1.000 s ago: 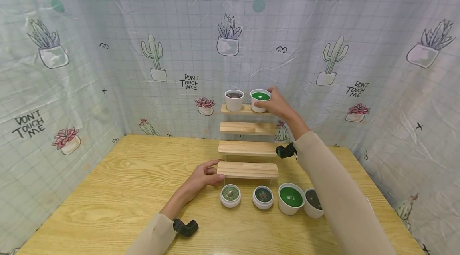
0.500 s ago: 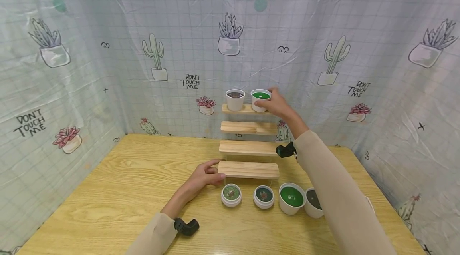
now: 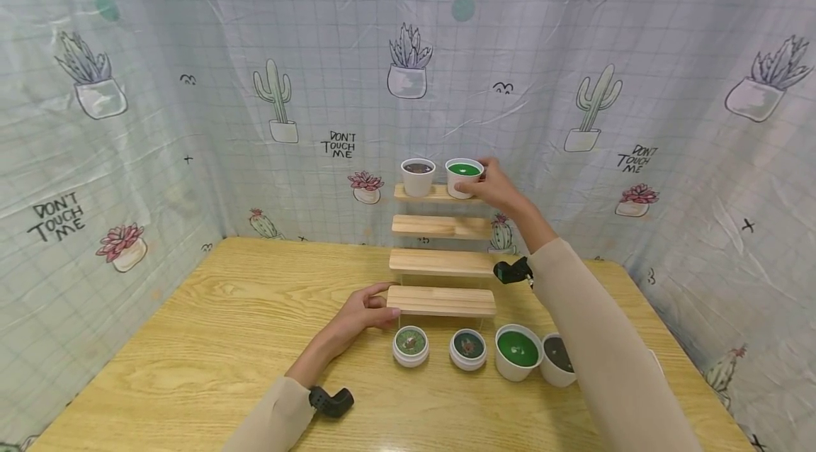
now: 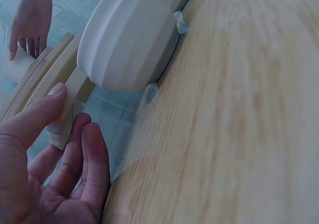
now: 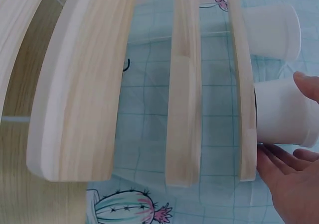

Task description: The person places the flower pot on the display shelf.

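Note:
A wooden tiered shelf stand (image 3: 441,262) stands on the table. My right hand (image 3: 500,190) is at its top tier, thumb and fingers around a white pot with a green inside (image 3: 454,184); the pot sits upright on the plank. In the right wrist view that thumb and the fingers flank the white pot (image 5: 284,114). At the lowest plank (image 3: 440,302), my left hand (image 3: 350,321) grips the left end. The left wrist view has the thumb on one side of the plank end (image 4: 61,129) and the fingers on the other.
A white pot with a dark inside (image 3: 418,183) stands left on the top tier. Before the stand sit two small round pots (image 3: 411,360), a larger green-filled pot (image 3: 513,370) and a dark-filled pot (image 3: 556,373), partly behind the right sleeve. A cactus-print curtain (image 3: 319,83) surrounds the table.
My right hand has shifted slightly right against the green-filled pot, its forefinger now standing off the rim. The pot keeps its place. My left hand stays on the lowest plank.

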`<action>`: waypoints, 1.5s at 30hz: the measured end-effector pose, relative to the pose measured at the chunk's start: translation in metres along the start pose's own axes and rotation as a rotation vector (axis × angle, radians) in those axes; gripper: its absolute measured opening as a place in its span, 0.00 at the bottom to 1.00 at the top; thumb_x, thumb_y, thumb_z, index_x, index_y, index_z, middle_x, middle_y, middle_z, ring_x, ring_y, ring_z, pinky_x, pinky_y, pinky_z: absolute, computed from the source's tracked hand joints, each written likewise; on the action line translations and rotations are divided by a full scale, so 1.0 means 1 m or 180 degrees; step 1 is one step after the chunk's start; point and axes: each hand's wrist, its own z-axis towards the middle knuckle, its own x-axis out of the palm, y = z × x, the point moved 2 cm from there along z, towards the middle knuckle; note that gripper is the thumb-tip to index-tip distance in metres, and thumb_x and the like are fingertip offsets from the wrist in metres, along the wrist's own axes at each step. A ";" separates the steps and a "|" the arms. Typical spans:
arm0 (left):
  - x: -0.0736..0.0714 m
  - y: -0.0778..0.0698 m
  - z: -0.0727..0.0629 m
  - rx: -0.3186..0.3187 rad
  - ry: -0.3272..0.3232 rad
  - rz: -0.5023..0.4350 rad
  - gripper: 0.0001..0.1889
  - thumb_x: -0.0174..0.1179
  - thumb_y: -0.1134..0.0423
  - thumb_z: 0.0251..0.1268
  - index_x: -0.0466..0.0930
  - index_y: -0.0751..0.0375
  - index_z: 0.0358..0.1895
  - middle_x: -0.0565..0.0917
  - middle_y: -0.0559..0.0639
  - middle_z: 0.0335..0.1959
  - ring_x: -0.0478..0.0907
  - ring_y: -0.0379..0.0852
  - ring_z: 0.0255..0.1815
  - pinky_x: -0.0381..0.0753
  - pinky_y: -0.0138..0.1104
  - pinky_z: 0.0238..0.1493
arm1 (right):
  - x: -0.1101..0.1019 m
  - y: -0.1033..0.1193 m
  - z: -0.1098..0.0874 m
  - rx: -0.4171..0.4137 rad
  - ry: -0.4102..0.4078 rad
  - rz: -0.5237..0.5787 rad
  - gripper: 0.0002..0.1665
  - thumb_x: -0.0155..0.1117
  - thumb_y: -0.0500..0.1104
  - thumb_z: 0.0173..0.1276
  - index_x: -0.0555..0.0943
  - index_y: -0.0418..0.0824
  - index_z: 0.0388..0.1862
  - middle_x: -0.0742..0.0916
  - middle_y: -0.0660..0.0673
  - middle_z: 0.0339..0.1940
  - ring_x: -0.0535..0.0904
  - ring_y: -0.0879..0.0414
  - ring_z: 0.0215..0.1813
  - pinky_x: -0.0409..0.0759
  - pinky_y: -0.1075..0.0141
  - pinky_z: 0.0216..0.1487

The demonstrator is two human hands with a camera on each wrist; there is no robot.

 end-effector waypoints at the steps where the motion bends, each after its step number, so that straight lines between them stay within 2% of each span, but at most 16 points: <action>1: 0.000 0.000 0.000 0.0000 0.0000 0.0007 0.44 0.71 0.58 0.66 0.58 0.61 0.81 0.88 0.53 0.42 0.87 0.45 0.45 0.89 0.39 0.48 | -0.001 -0.001 -0.001 -0.0003 -0.0007 0.0015 0.51 0.67 0.48 0.73 0.47 0.34 0.81 0.71 0.28 0.72 0.71 0.38 0.71 0.74 0.46 0.71; 8: 0.001 -0.001 0.000 -0.0003 -0.0022 0.0021 0.44 0.72 0.58 0.65 0.58 0.62 0.81 0.86 0.51 0.38 0.87 0.44 0.44 0.88 0.38 0.48 | -0.004 -0.004 -0.012 -0.0040 -0.0020 -0.0002 0.58 0.67 0.48 0.74 0.39 0.33 0.84 0.65 0.25 0.79 0.63 0.34 0.80 0.68 0.43 0.78; 15: 0.000 0.000 0.000 0.0000 -0.0038 0.0039 0.44 0.72 0.58 0.65 0.58 0.61 0.81 0.86 0.52 0.38 0.87 0.45 0.43 0.88 0.38 0.48 | -0.007 -0.005 -0.030 -0.0086 0.0023 0.0063 0.57 0.67 0.48 0.73 0.40 0.33 0.84 0.62 0.27 0.81 0.57 0.34 0.83 0.61 0.40 0.81; 20: 0.001 0.001 0.000 -0.0011 -0.0072 0.0048 0.44 0.72 0.59 0.65 0.59 0.62 0.80 0.86 0.51 0.37 0.87 0.44 0.42 0.88 0.38 0.47 | -0.010 -0.008 -0.047 -0.0103 0.0043 0.0073 0.57 0.67 0.48 0.74 0.40 0.36 0.85 0.61 0.29 0.82 0.55 0.35 0.84 0.60 0.41 0.82; 30: 0.001 0.000 -0.001 -0.0024 -0.0070 0.0046 0.44 0.72 0.59 0.65 0.59 0.61 0.80 0.86 0.51 0.37 0.87 0.44 0.42 0.89 0.39 0.47 | -0.019 -0.006 -0.094 -0.0394 0.0061 -0.0115 0.57 0.68 0.49 0.75 0.40 0.36 0.85 0.60 0.29 0.83 0.56 0.34 0.84 0.59 0.43 0.83; 41: 0.000 0.001 -0.001 -0.0012 -0.0042 0.0044 0.44 0.71 0.58 0.66 0.58 0.61 0.81 0.86 0.51 0.38 0.87 0.44 0.44 0.88 0.38 0.48 | -0.035 -0.020 -0.148 -0.0548 -0.0018 -0.0068 0.54 0.67 0.45 0.75 0.42 0.35 0.84 0.61 0.28 0.82 0.59 0.30 0.82 0.62 0.39 0.80; 45: 0.001 0.000 -0.001 -0.0015 -0.0043 0.0038 0.44 0.72 0.58 0.65 0.58 0.61 0.81 0.86 0.51 0.38 0.87 0.44 0.44 0.88 0.38 0.47 | -0.040 -0.030 -0.167 -0.0628 -0.0105 -0.0065 0.53 0.67 0.42 0.75 0.44 0.34 0.83 0.63 0.28 0.80 0.60 0.30 0.81 0.64 0.41 0.78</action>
